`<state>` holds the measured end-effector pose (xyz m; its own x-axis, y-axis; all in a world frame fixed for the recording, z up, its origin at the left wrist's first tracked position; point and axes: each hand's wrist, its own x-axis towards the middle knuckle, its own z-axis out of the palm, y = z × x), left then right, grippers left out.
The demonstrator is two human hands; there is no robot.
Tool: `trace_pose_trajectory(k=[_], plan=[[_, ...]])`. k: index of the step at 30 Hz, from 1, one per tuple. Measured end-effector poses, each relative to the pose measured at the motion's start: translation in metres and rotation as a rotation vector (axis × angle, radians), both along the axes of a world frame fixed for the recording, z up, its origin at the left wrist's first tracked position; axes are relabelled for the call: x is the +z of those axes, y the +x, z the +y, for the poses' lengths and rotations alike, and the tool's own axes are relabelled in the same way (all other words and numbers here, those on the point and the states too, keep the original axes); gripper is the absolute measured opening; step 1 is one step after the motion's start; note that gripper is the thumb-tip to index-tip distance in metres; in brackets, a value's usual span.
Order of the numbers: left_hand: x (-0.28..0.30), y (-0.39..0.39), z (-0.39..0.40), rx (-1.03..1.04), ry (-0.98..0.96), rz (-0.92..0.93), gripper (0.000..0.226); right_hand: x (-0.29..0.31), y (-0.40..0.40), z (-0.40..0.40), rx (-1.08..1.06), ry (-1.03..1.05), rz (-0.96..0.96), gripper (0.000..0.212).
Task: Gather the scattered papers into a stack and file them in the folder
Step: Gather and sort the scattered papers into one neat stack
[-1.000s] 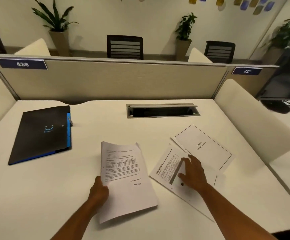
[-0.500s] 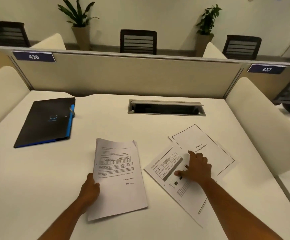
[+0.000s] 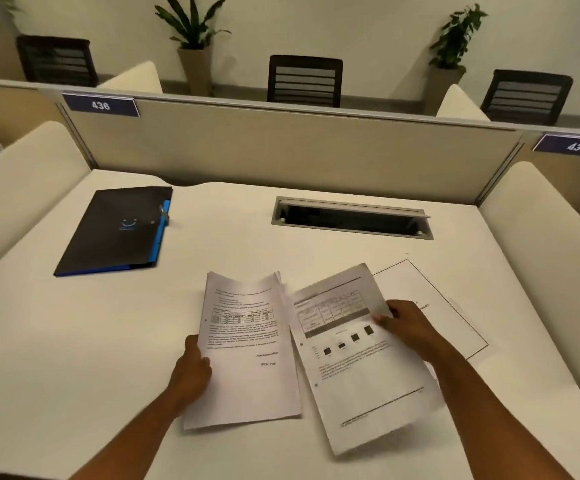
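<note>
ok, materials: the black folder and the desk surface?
Folder: looks like thin plastic, black with a slight sheen, blue edging and a small snap; coated card is possible. Desk: smooth matte off-white top, probably laminate, with no grain and only soft reflections.

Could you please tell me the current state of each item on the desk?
folder: closed, flat
left hand: gripping text sheets
right hand: lifting table sheet
bordered sheet: flat, untouched
cable hatch: lid open
</note>
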<state>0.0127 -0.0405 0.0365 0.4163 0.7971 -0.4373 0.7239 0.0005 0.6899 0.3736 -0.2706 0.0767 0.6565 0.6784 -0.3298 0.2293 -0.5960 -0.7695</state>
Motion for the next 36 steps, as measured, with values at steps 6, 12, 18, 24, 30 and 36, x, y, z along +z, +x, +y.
trace_pose_trajectory(k=[6,12,18,24,30,36], plan=[[0.004,0.002,0.004,-0.012,-0.050,-0.017,0.042,0.001,0.004,0.005,-0.159,0.188,0.263,0.017],[0.003,0.014,0.005,-0.068,-0.102,-0.057,0.041,-0.036,-0.043,0.051,-0.231,0.167,0.249,0.014],[0.002,0.026,0.005,0.086,-0.139,-0.108,0.037,-0.059,-0.101,0.091,-0.200,0.085,0.088,0.024],[-0.003,0.032,0.011,0.029,-0.129,-0.093,0.047,-0.050,-0.116,0.101,-0.221,-0.030,-0.151,0.048],[-0.006,0.031,0.013,0.006,-0.085,-0.066,0.036,-0.061,-0.063,0.053,-0.267,-0.251,-0.729,0.053],[-0.010,0.027,0.014,-0.006,-0.112,-0.043,0.030,-0.076,-0.053,0.021,-0.228,-0.515,-0.742,0.048]])
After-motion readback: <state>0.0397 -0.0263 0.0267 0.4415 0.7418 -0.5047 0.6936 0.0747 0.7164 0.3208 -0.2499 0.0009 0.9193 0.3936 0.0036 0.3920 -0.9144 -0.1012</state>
